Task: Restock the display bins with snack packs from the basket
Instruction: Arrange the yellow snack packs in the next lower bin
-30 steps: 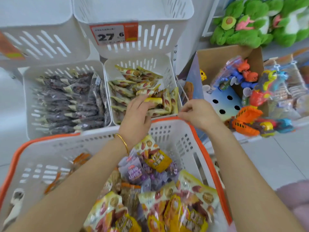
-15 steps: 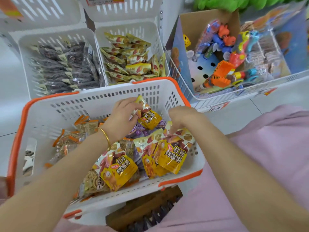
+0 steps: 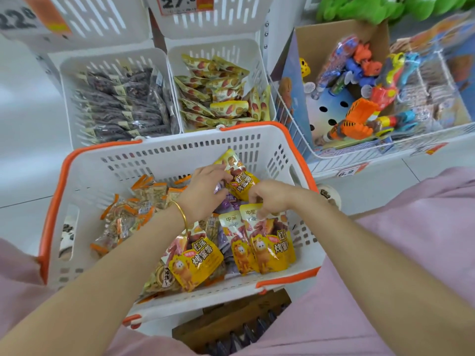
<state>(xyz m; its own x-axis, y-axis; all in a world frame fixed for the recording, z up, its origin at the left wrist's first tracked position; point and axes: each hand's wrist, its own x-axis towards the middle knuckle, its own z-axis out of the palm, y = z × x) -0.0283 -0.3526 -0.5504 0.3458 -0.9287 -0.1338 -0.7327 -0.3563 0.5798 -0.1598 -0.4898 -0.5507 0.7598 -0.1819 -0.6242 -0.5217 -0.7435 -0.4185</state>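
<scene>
Stock at my knees, as it lies:

- Basket (image 3: 108, 163): white plastic, orange rim, just in front of the 2 lower display bins. Both my hands are inside it.
- Left hand (image 3: 203, 194), gold bangle (image 3: 181, 214) on the wrist: fingers curled round the edge of 1 yellow snack pack (image 3: 240, 177), which is tilted up near the basket's far wall.
- Right hand (image 3: 272, 199): fingers bent down, pinching the top edge of a pair of yellow snack packs (image 3: 259, 242) that stand side by side by the right wall.
- Loose in the basket: 1 more yellow pack (image 3: 198, 263) lying near the front, purple packs (image 3: 226, 204) between my hands, orange-ended wrapped snacks (image 3: 128, 214) heaped on the left.
- Left display bin (image 3: 66, 80): white, slotted, filled with dark packs (image 3: 123, 106).
- Right display bin (image 3: 177, 55): white, slotted, holding red-and-yellow date packs (image 3: 213, 91), stacked mostly flat, a few upright at the right.
- Upper bins: 2, above these; one price tag (image 3: 180, 2) reads 27.6.
- Wire bin (image 3: 295, 116), to the right: a cardboard box of plastic toys (image 3: 359, 119).
- Green plush toys (image 3: 359, 9) at the top right.
- My pink clothing (image 3: 385, 253) on both sides of the basket.
</scene>
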